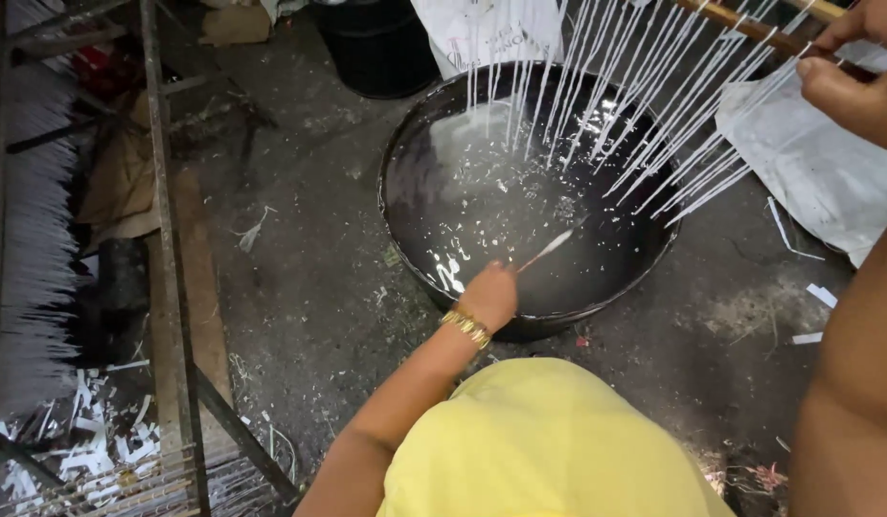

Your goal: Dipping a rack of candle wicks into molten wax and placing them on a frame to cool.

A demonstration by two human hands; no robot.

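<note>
White strands (635, 105) hang coated from a wooden rod (750, 29) clasped by the right hand (851, 81) above the dark pan (415, 172); left hand (489, 295) pinches a thin stick (549, 249) in the liquid

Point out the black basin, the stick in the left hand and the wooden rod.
black basin (405, 158), head view, left rim.
stick (549, 249), head view, mid-shaft.
left hand (489, 295), head view, back of hand.
wooden rod (750, 27), head view, bare stretch.
</note>
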